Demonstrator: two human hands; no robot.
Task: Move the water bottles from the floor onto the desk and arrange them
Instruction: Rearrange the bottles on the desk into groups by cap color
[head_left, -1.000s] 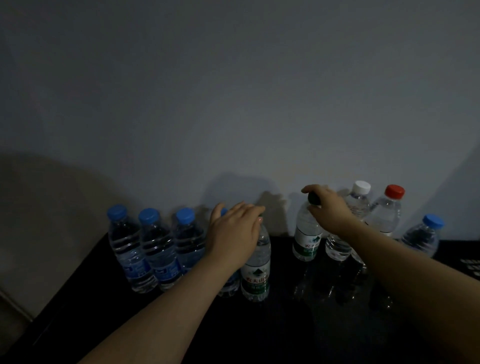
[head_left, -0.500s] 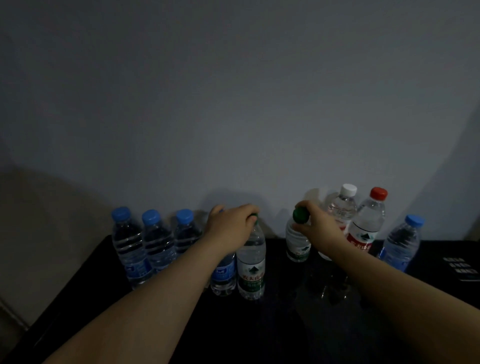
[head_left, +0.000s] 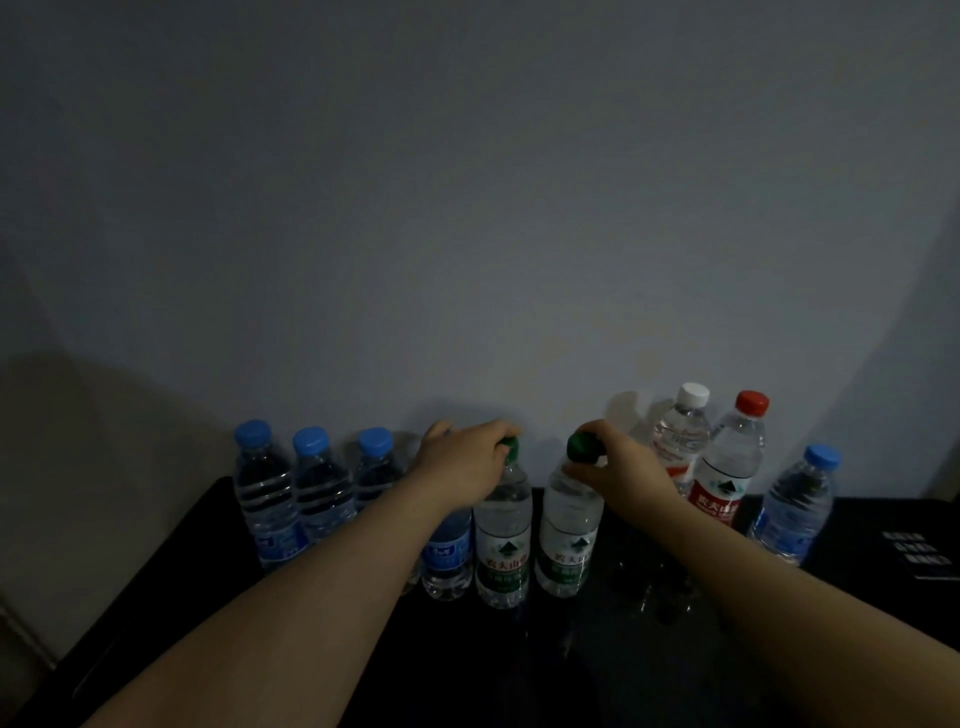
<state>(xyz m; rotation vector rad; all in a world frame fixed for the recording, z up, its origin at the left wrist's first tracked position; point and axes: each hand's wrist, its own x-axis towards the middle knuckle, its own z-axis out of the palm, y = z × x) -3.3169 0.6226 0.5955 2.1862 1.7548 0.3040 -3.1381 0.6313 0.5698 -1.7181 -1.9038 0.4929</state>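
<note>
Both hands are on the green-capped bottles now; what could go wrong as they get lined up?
1. The right hand holds its green-capped bottle only at the top; pushing there could tip it.
2. That bottle stands tilted toward the left green-capped bottle; a bump could topple it.
3. The left hand reaches over the blue-label bottle, so its forearm may knock it.

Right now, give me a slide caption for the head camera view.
Left hand and right hand grip two green-capped bottles side by side on the dark desk.
</note>
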